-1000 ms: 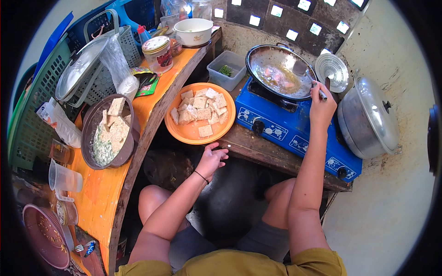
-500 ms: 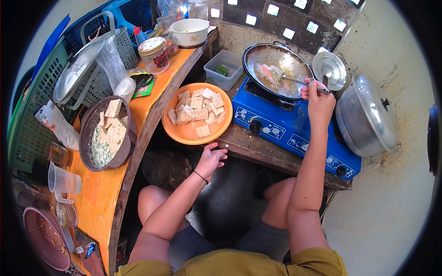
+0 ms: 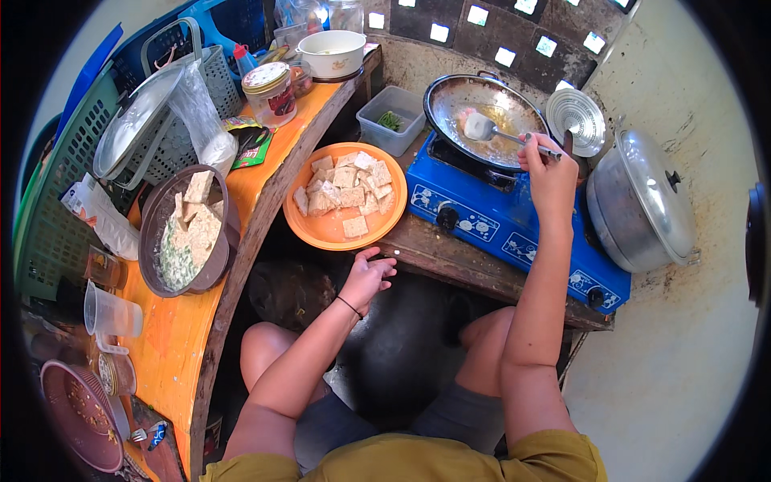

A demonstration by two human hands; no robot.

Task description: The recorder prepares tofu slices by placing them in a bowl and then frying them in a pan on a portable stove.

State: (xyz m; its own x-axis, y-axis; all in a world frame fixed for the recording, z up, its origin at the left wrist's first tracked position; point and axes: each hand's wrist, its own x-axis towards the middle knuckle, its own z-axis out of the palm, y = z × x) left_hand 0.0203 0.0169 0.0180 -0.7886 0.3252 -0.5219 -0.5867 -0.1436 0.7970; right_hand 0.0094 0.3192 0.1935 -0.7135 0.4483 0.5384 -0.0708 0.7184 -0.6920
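My right hand (image 3: pixel 551 178) is closed round the handle of a metal spatula (image 3: pixel 480 127), its blade raised over the dark wok (image 3: pixel 520 106). Oil glistens in the wok, and a pinkish piece of food (image 3: pixel 464 117) shows partly behind the blade. Just in front of the orange plate (image 3: pixel 317 232), my left hand (image 3: pixel 368 281) hangs with nothing in it, fingers loosely apart. Pale square slices that look like tempeh (image 3: pixel 352 197) are heaped on that plate. The wok sits on a blue gas stove (image 3: pixel 474 210).
A brown bowl (image 3: pixel 227 241) of white-green batter with more slices stands on the orange table (image 3: pixel 165 345) at left. Beyond the plate is a clear tub (image 3: pixel 384 136) with something green. A lidded aluminium pot (image 3: pixel 622 205) and a perforated metal strainer (image 3: pixel 575 122) crowd the right.
The spatula has come up from the oil, its blade now raised and plainly visible over the wok. My right hand has shifted slightly; my left hand has stayed put.
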